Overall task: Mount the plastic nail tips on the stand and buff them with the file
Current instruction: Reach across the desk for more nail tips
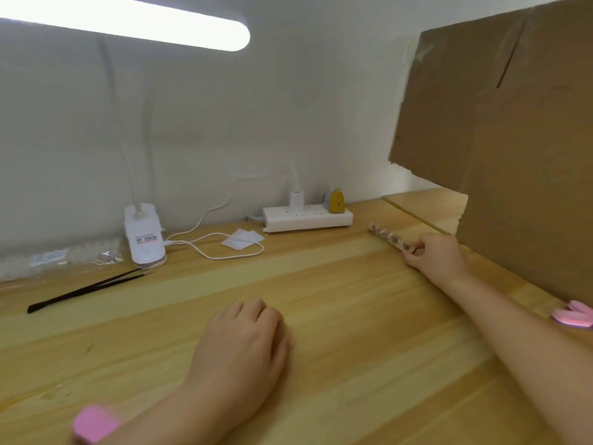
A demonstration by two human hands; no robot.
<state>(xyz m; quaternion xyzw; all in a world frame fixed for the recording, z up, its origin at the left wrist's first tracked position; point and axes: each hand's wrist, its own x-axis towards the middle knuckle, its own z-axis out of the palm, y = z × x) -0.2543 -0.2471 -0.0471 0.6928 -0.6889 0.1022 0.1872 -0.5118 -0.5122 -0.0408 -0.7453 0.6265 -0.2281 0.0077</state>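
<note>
A clear strip-shaped nail stand (389,236) with small round mounts lies on the wooden desk (337,284) at the far right. My right hand (436,256) reaches out and pinches its near end. My left hand (247,342) rests on the desk in the middle with fingers loosely curled and holds nothing. A pink buffing block (94,423) lies by my left wrist at the bottom left. More pink files (574,313) lie at the right edge. A clear bag of nail tips (61,256) lies at the far left by the wall.
A white clip lamp (145,234) stands at the back left, its cable looping across the desk. Black tweezers (86,289) lie in front of it. A white power strip (307,218) and small white packets (242,239) sit by the wall. Cardboard (513,139) walls off the right side.
</note>
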